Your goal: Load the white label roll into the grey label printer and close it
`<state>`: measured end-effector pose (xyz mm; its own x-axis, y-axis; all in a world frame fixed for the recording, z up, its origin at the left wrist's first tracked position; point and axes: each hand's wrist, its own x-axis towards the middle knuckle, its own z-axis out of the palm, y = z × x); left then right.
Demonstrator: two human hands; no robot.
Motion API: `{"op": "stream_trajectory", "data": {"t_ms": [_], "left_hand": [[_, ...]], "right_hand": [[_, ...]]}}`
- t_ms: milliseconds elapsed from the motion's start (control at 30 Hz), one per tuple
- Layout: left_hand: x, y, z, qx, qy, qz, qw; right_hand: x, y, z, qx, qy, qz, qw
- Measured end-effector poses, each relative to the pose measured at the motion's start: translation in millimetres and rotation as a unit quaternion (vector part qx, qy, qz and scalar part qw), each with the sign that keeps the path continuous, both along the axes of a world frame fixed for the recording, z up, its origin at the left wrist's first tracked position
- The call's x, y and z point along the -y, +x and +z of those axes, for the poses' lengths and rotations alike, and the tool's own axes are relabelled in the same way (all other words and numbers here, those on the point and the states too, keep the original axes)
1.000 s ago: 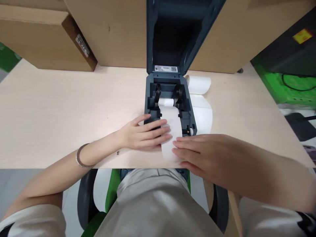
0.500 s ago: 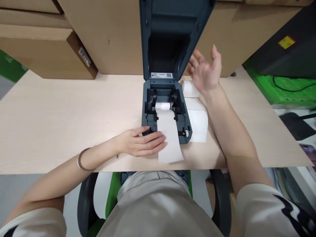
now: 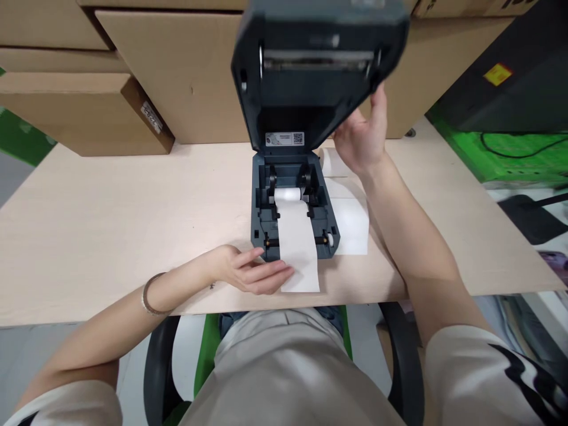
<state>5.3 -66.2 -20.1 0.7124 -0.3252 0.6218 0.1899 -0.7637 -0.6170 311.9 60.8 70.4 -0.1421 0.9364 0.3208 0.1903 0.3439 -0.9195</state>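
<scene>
Although paper (image 3: 298, 248) already crosses the printer (image 3: 258, 204), its lid (image 3: 310, 92) stands unclosed: left hand (image 3: 252, 271) unclenched, right hand (image 3: 361, 139) against the lid (grip hidden).

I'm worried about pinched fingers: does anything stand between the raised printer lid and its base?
Yes: under the lid, the paper strip runs across the base and over its front edge. The left hand is at the front-left corner, perhaps in the way. The right hand is at the lid's right edge.
</scene>
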Motion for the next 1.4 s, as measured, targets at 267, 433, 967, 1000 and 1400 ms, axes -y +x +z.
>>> {"op": "stream_trajectory", "data": {"t_ms": [267, 433, 967, 1000, 1400], "left_hand": [[-5.6, 7.7, 1.2, 0.127, 0.101, -0.017, 0.987], [-3.4, 7.1, -2.6, 0.12, 0.032, -0.028, 0.992], [-14.9, 4.8, 11.1, 0.085, -0.252, 0.012, 0.964], [-15.5, 5.4, 11.5, 0.087, -0.247, 0.005, 0.965], [-16.6, -0.4, 9.7, 0.067, -0.271, 0.027, 0.96]], "right_hand": [[13.9, -0.4, 11.6, 0.013, 0.021, 0.111, 0.994], [20.6, 2.3, 16.8, 0.16, 0.019, 0.172, 0.972], [31.0, 7.1, 26.6, 0.342, 0.026, 0.208, 0.916], [31.9, 6.6, 27.2, 0.344, 0.025, 0.204, 0.916], [45.6, 5.8, 35.7, 0.357, 0.022, 0.197, 0.913]]}}
